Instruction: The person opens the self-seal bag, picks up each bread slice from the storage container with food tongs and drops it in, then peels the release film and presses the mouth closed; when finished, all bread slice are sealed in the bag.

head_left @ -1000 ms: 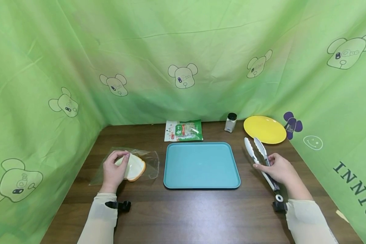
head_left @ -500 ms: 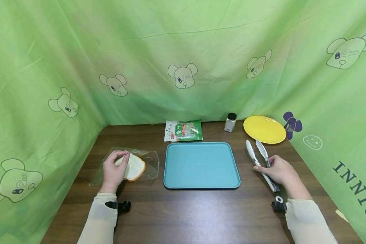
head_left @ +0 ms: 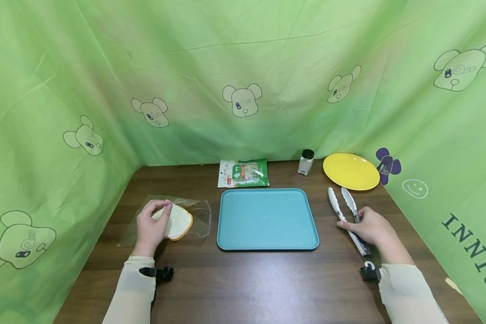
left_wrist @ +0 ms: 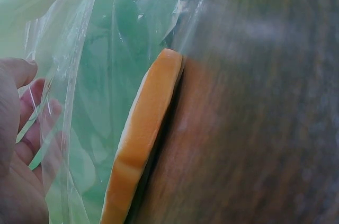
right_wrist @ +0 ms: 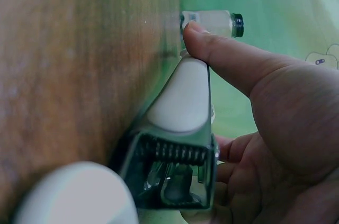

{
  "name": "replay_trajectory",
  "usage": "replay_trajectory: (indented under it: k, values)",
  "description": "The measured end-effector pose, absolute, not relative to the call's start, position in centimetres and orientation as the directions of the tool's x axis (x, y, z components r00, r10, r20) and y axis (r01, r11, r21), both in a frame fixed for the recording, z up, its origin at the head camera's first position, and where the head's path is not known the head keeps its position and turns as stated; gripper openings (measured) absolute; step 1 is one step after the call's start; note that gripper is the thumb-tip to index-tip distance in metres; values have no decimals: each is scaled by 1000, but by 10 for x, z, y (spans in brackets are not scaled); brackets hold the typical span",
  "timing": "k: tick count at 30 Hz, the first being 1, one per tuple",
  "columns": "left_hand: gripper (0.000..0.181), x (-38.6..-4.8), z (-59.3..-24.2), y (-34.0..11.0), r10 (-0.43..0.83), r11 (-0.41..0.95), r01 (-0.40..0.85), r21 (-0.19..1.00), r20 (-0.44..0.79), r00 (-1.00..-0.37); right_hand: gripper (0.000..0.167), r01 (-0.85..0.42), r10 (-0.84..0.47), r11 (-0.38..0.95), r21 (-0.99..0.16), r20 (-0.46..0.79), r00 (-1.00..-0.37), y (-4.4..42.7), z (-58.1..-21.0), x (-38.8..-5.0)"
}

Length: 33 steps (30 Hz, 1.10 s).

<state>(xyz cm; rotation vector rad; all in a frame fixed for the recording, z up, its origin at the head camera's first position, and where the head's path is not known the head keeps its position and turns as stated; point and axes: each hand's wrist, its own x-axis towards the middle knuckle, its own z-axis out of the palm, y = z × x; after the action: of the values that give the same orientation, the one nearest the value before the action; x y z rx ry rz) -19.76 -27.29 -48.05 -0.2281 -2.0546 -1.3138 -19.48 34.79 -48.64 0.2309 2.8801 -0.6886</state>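
A slice of bread (head_left: pixel 180 221) with an orange-brown crust lies at the left of the table, with a clear plastic bag (head_left: pixel 203 220) about it. My left hand (head_left: pixel 150 225) pinches the raised film of the bag above the bread; in the left wrist view, bag film (left_wrist: pixel 74 70) stands up beside the fingers and the crust (left_wrist: pixel 143 128) shows edge-on. On the right, my right hand (head_left: pixel 371 227) holds metal tongs (head_left: pixel 354 236), thumb on one arm and fingers at the other. The tongs' tips are spread with nothing between them. Their hinge spring (right_wrist: pixel 177 152) shows in the right wrist view.
Between the hands lies a blue tray (head_left: pixel 268 219). Behind it are a green-and-white packet (head_left: pixel 244 173) and a black-capped jar (head_left: pixel 306 163). A yellow plate (head_left: pixel 351 172) sits at the back right. Green curtain (head_left: pixel 243 54) borders the table.
The tongs have slid slightly back toward me and to the right, with their tips now further from the yellow plate. My left hand and the bread have stayed put.
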Motion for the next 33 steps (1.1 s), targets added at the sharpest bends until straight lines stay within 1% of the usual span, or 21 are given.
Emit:
replay_trajectory:
  k: [4, 8, 17, 21, 27, 33]
  values:
    - [6, -198, -481, -273, -200, 480, 488, 729, 633, -748, 102, 196, 114, 877, -438, -206, -972, 348, -487, -195]
    - [5, -198, -481, -273, -195, 483, 481, 732, 626, -755, 104, 202, 117, 873, -443, -213, -970, 347, -486, -194]
    - [7, -215, -509, -290, -192, 488, 453, 746, 598, -778, 104, 204, 119, 874, -442, -212, -970, 346, -483, -194]
    - [7, -216, -510, -292, -168, 485, 441, 755, 576, -800, 103, 199, 113, 873, -445, -213, -971, 346, -481, -193]
    - [5, -213, -509, -293, -121, 520, 405, 752, 534, -837, 104, 193, 98, 869, -456, -223, -970, 349, -481, -193]
    - [4, -213, -509, -292, -112, 532, 378, 757, 506, -855, 103, 182, 86, 867, -464, -220, -972, 350, -481, -193]
